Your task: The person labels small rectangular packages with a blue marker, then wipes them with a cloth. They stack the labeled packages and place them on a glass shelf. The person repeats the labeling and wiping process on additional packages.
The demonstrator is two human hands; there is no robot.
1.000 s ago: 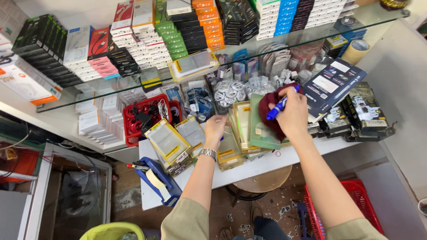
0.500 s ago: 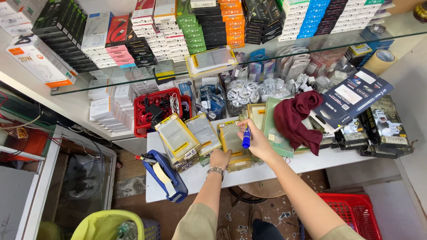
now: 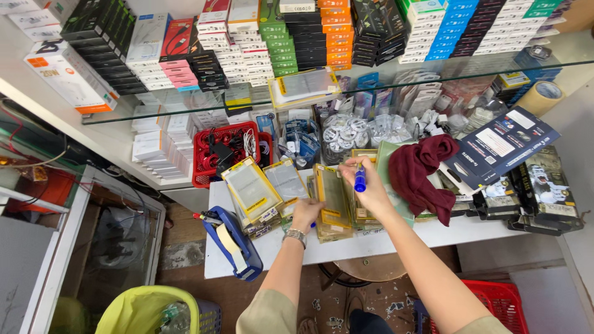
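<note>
Now | right hand (image 3: 371,188) clenched around blue marker (image 3: 360,180), above yellow-edged packets (image 3: 333,196) mid-table | left hand (image 3: 307,212) curled, fingers resting on packets' near edge | maroon cloth (image 3: 424,173) just right.

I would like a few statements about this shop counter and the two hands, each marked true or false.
1. The right hand holds a small blue pen-like tool. True.
2. The dark red cloth hangs from the glass shelf. False: it lies crumpled on the white table, to the right of the right hand.
3. The left hand, with a metal wristwatch, rests on the yellow-edged clear flat packages. True.
4. The blue tape dispenser stands at the table's right end. False: it is at the left front corner.
5. The red plastic basket of cables sits behind the packages, to the left. True.
</note>
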